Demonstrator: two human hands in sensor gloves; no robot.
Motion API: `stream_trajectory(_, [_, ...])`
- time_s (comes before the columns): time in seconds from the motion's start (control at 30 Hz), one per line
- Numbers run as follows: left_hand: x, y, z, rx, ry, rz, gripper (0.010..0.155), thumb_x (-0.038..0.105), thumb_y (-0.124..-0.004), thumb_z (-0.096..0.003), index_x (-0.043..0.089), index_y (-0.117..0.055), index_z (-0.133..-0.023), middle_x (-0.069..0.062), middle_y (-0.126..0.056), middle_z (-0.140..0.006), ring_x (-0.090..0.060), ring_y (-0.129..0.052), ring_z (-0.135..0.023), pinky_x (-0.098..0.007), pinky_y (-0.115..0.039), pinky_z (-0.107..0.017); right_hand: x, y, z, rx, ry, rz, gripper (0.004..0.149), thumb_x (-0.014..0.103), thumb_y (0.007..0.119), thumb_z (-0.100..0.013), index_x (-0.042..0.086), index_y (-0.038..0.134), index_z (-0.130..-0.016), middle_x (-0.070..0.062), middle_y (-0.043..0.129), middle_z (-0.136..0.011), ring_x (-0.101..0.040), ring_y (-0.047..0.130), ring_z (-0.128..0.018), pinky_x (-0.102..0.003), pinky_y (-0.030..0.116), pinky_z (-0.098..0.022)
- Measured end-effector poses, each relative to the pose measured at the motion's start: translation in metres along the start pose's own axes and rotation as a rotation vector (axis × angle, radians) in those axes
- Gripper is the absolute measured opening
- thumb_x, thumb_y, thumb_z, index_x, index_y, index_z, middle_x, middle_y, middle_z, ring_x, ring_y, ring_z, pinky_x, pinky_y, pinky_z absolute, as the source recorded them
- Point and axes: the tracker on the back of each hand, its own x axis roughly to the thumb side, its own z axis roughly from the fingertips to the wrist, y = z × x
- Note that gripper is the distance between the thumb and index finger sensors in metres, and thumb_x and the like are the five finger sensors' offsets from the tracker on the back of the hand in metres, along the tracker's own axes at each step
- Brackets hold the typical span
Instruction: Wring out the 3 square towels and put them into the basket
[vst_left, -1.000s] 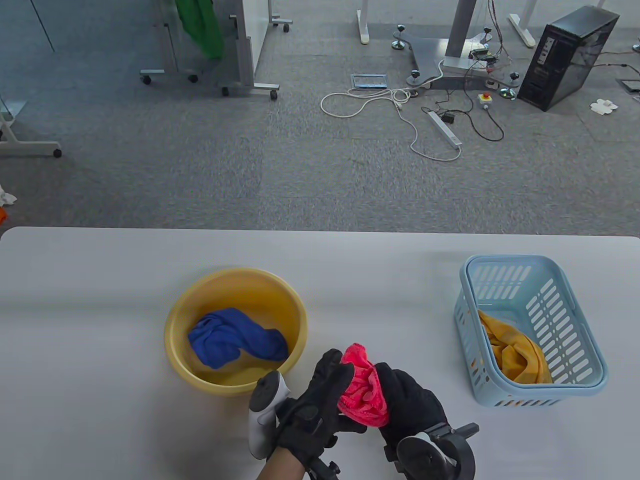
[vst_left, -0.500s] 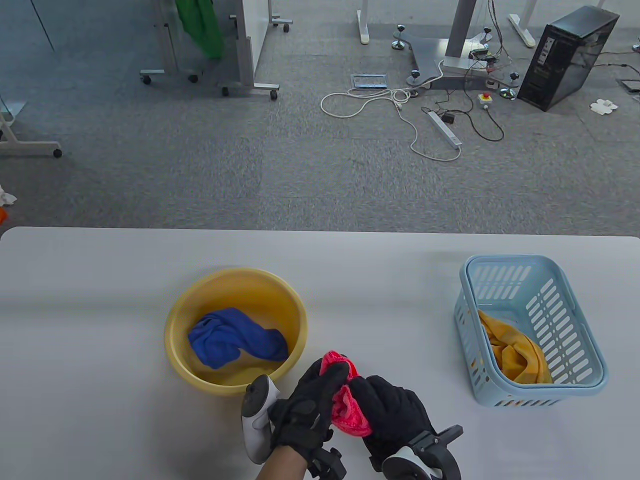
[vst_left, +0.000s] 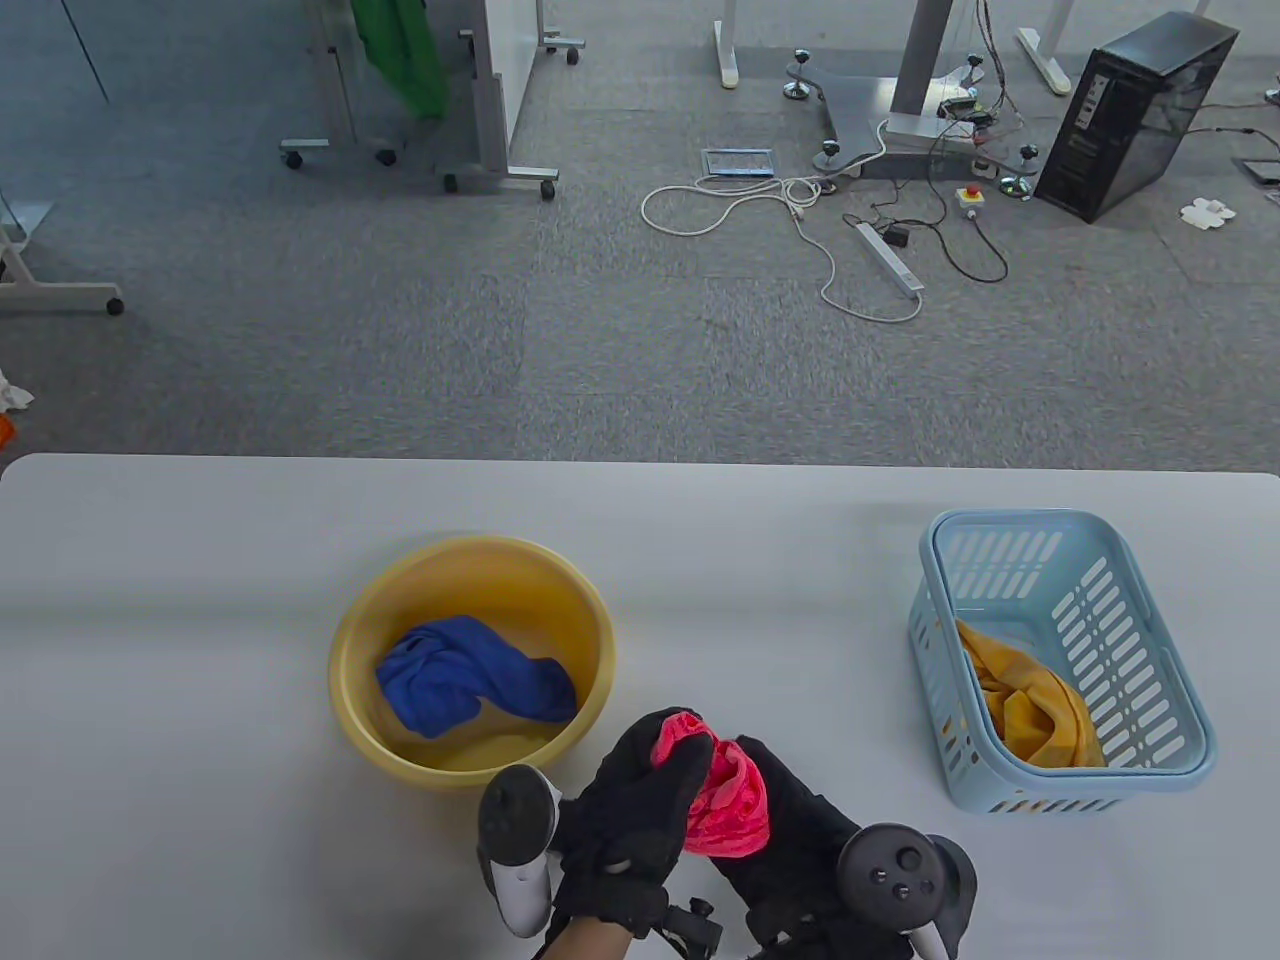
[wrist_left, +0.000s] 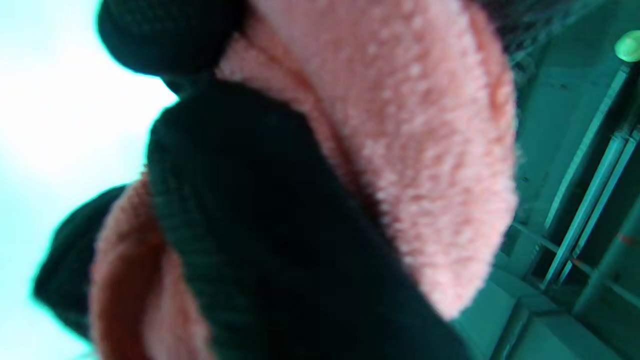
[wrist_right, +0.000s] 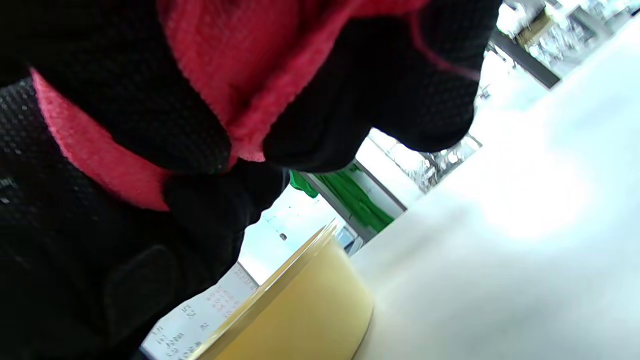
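I am gripping the fluffy pink square towel in both curled hands, left hand and right hand, wringing it over the white counter, with the mustard-yellow towel already lying in the pale blue slotted plastic basket and the crumpled blue towel waiting in the round yellow plastic basin.

A yellow basin sits on the white table, left of centre, toward its near edge; on the grey carpet beyond the far edge lie a coiled white cable and a power strip; a black computer tower stands at the right; green cloth hangs from a wheeled frame at the left.
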Motion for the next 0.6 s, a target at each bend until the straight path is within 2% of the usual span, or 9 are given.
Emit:
stream_trajectory(0.2, [0.007, 0.001, -0.001, -0.015, -0.086, -0.103, 0.048, 0.053, -0.088, -0.0549, 0.028, -0.083, -0.095, -0.013, -0.081, -0.092, -0.039, -0.093, -0.053, -0.035, -0.087, -0.026, -0.009, 0.003, -0.003, 0.094, 0.088, -0.148, 0.081, 0.036, 0.109, -0.036, 0.004, 0.068, -0.098, -0.016, 0.092, -0.072, -0.02, 0.104, -0.039, -0.04, 0.093, -0.037])
stream_trajectory(0.33, [0.009, 0.002, -0.002, -0.048, -0.095, -0.17, 0.047, 0.053, -0.09, -0.0535, 0.028, -0.086, -0.093, -0.013, -0.084, -0.09, -0.04, -0.095, -0.05, -0.035, -0.087, -0.023, -0.021, 0.007, -0.005, 0.24, 0.165, -0.264, 0.081, 0.037, 0.109, -0.036, 0.003, 0.069, -0.097, -0.016, 0.092, -0.07, -0.019, 0.104, -0.037, -0.039, 0.093, -0.035])
stream_trajectory(0.6, [0.029, 0.005, -0.002, -0.072, -0.224, -0.27, 0.045, 0.053, -0.092, -0.0514, 0.028, -0.092, -0.088, -0.012, -0.089, -0.086, -0.04, -0.097, -0.043, -0.035, -0.086, -0.018, -0.018, 0.011, -0.007, 0.349, 0.17, -0.387, 0.078, 0.039, 0.108, -0.038, 0.0, 0.071, -0.094, -0.016, 0.094, -0.065, -0.016, 0.103, -0.032, -0.037, 0.094, -0.032])
